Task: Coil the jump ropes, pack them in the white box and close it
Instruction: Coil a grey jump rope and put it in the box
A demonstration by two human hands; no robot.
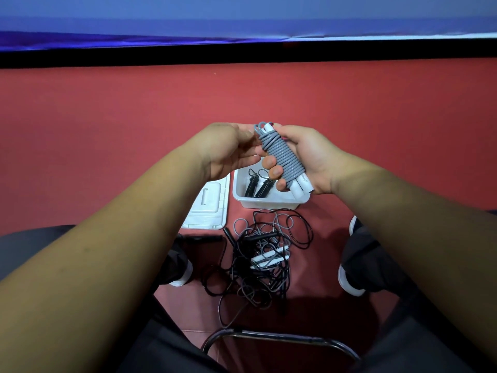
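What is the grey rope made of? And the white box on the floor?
The grey rope, held in the right hand, looks like smooth, rubbery plastic, maybe PVC: it bends into tight, even coils and has a dull sheen. The white box looks like hard moulded plastic: thin stiff walls, rounded corners and a slightly glossy rim.

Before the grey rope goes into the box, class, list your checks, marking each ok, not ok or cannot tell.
1. Grey rope wound round its white handles: ok.
2. Right grip curled round the bundle: ok.
3. Loose end secured by left grip: cannot tell.
4. White box open, lid beside it: ok.
5. Room beside the two black coils: ok.
6. Other ropes coiled: not ok, tangle lies loose.
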